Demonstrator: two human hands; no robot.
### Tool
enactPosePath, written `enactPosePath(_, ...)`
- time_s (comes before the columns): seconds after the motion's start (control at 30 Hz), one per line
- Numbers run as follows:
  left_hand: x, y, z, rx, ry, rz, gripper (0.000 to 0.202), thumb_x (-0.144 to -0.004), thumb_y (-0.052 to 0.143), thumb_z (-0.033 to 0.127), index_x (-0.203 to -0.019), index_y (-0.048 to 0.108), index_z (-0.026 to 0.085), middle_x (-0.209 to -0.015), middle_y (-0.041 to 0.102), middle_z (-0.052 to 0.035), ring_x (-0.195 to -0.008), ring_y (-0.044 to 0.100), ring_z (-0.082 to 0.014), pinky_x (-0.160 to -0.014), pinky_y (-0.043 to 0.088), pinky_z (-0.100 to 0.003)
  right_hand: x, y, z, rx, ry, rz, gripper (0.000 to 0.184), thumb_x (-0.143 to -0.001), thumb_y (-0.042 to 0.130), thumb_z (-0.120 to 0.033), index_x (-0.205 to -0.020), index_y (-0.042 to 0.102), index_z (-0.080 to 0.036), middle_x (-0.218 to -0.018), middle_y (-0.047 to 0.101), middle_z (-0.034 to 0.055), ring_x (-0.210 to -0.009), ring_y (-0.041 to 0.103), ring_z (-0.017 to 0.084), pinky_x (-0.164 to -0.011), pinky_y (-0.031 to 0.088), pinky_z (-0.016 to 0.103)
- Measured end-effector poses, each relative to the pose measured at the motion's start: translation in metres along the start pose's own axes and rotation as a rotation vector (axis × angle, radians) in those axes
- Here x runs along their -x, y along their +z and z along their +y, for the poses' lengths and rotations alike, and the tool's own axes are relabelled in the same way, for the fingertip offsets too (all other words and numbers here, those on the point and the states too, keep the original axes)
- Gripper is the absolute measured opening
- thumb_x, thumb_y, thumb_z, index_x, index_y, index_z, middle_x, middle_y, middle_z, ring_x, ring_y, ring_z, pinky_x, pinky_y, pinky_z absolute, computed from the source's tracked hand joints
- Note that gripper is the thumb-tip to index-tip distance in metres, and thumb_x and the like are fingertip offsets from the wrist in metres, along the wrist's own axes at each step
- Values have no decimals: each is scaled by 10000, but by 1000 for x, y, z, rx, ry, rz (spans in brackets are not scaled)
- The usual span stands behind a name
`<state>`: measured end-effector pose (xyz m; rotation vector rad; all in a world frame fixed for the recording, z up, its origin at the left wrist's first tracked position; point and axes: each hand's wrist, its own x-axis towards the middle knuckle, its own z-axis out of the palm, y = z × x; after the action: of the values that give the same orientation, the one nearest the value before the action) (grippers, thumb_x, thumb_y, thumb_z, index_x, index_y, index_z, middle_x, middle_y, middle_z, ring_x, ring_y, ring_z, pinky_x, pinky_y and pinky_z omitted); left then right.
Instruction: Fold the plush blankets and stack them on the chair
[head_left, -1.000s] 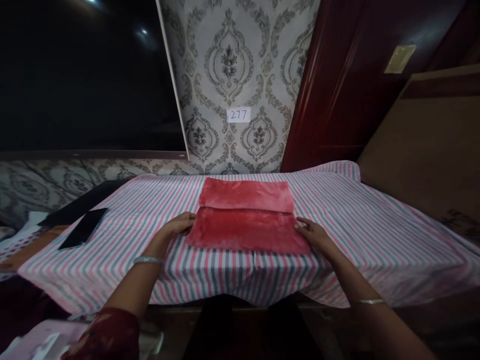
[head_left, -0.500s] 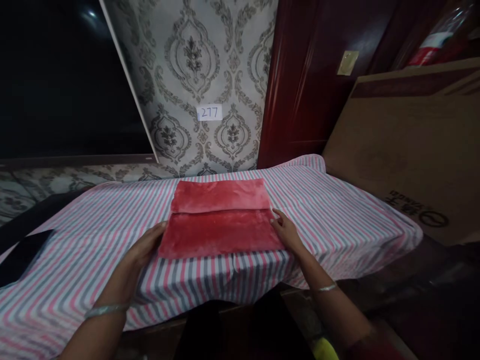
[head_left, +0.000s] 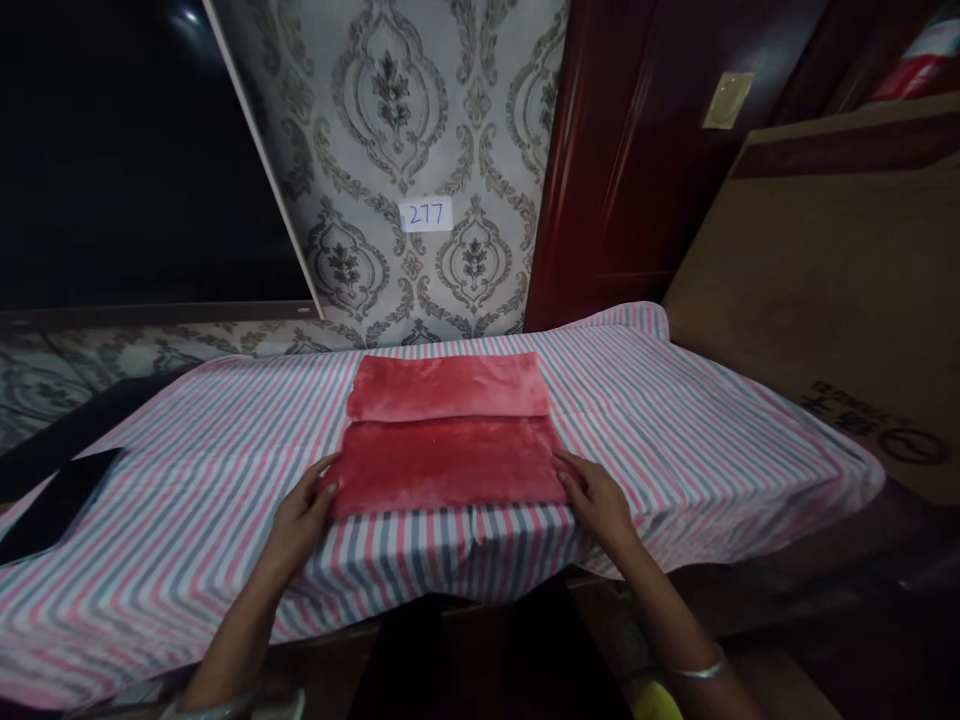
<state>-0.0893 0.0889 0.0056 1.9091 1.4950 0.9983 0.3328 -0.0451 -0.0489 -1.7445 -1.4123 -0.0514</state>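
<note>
A red plush towel (head_left: 450,462) lies folded on the striped cloth, its far flap (head_left: 450,387) meeting the near part along a dark crease. At the towel's left edge, near the front corner, my left hand (head_left: 301,505) pinches it with thumb and fingers. My right hand (head_left: 598,497) grips the opposite edge at about the same height, thumb toward the front corner. The fingertips under the fabric are partly hidden.
A pink, grey and white striped cloth (head_left: 697,430) covers the table. A dark flat object (head_left: 56,505) lies at left. Behind are a large screen (head_left: 135,160) and a wall label reading 277 (head_left: 426,214). A cardboard box (head_left: 840,260) stands at right.
Both hands have come nearer the towel's front corners and closed on its side edges. The right hand moved down toward me. The view has shifted slightly; the towel stays folded.
</note>
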Motion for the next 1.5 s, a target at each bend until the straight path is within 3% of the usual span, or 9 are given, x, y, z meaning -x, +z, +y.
enactPosePath(0.07, 2, -3, 8, -215, 57, 118, 603, -857, 423, 516, -1277, 618, 130, -981, 726, -123, -849, 677, -273, -806, 547, -417, -2, -5, -8, 73, -42, 61, 398, -952, 439, -403, -1133, 725, -193, -916, 696, 108, -881, 622, 273, -825, 516, 442)
enactPosePath(0.13, 2, -1, 27, -392, 217, 225, 532, -895, 374, 439, -1224, 652, 128, -1067, 719, -152, -960, 665, -299, -905, 513, -459, -8, -6, -25, 101, -121, 112, 387, -970, 432, -387, -1128, 726, -191, -976, 682, 123, -929, 605, 278, -862, 505, 457)
enactPosePath(0.27, -7, 29, 70, -488, 527, 14, 509, -972, 316, 376, -1316, 615, 151, -1331, 650, -148, -1277, 554, -295, -1104, 396, -472, -24, 11, -63, 120, -301, -7, 449, -995, 422, -397, -1357, 606, -206, -1352, 595, 138, -1249, 519, 295, -1070, 404, 492)
enactPosePath(0.4, -14, 58, 72, -686, 412, -158, 582, -958, 400, 430, -1447, 507, 131, -1526, 468, -185, -1453, 359, -357, -1172, 245, -613, -26, 33, -67, 357, -236, -216, 546, -990, 440, -462, -1493, 470, -253, -1550, 440, 110, -1437, 336, 341, -1142, 271, 574)
enactPosePath(0.57, -12, 63, 50, -787, 327, -211, 624, -973, 386, 476, -1515, 417, 168, -1602, 336, -182, -1508, 245, -353, -1156, 251, -638, -17, 40, -52, 426, -211, -265, 554, -987, 455, -487, -1495, 468, -268, -1573, 413, 96, -1465, 310, 331, -1145, 273, 560)
enactPosePath(1.13, -15, 43, 50, -635, 334, -241, 595, -920, 490, 466, -1423, 540, 153, -1519, 476, -179, -1440, 387, -362, -1137, 310, -596, -6, 31, -50, 362, -232, -197, 464, -987, 466, -370, -1429, 547, -255, -1511, 499, 96, -1415, 409, 317, -1121, 320, 574)
enactPosePath(1.3, -45, 36, 87, -478, 454, -112, 427, -954, 396, 406, -1141, 715, 192, -1122, 752, -124, -1058, 679, -295, -984, 465, -443, 9, 29, -28, 315, -290, -150, 458, -996, 432, -364, -1434, 536, -277, -1504, 506, 95, -1426, 397, 307, -1086, 379, 573)
enactPosePath(1.4, -84, 54, 127, -452, 556, -109, 422, -952, 406, 342, -1254, 652, 181, -1242, 705, -120, -1167, 628, -284, -1032, 441, -426, 15, 33, -21, 278, -340, -51, 466, -1002, 436, -350, -1450, 518, -252, -1513, 495, 96, -1440, 375, 297, -1091, 406, 522)
enactPosePath(1.5, -131, 80, 158, -511, 570, -247, 507, -922, 480, 318, -1395, 539, 145, -1426, 583, -151, -1316, 529, -289, -1117, 371, -431, 17, 35, -22, 268, -361, -1, 469, -1001, 453, -352, -1457, 508, -253, -1507, 504, 77, -1439, 375, 296, -1101, 408, 502)
